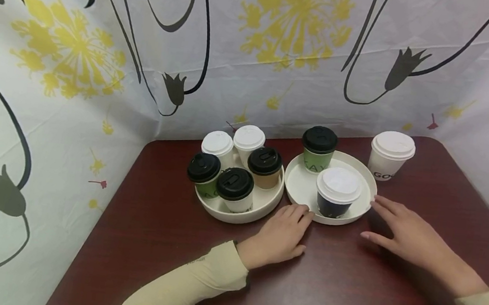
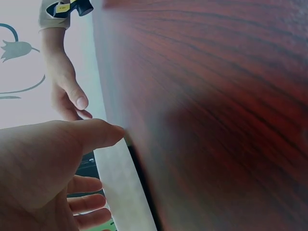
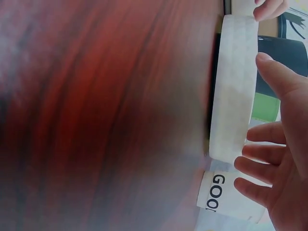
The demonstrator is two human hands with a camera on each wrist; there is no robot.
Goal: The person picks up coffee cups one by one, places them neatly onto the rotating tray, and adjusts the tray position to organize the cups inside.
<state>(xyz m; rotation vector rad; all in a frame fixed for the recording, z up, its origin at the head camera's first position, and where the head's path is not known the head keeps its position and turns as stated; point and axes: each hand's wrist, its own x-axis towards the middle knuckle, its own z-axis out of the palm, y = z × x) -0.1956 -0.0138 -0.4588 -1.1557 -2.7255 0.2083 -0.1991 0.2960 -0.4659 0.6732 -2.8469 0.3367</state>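
A round white tray point(image 1: 292, 188) holds a green cup with a black lid point(image 1: 319, 148) at the back and a dark cup with a white lid point(image 1: 337, 193) nearer the front. My left hand point(image 1: 280, 237) lies at this tray's front left edge, fingertips at the rim, thumb apart. On the other side, my right hand point(image 1: 411, 237) has its extended fingers by the right rim; in the right wrist view the thumb point(image 3: 279, 74) and fingers are spread beside the tray wall point(image 3: 233, 91). Whether the fingertips press on the rim, I cannot tell.
A second round tray point(image 1: 223, 215) at the left carries several lidded cups, among them a brown cup with a black lid point(image 1: 265, 167). Behind my right hand a white cup point(image 1: 391, 154) stands on the dark red table point(image 1: 323, 292). Patterned cloth point(image 1: 220, 44) hangs behind.
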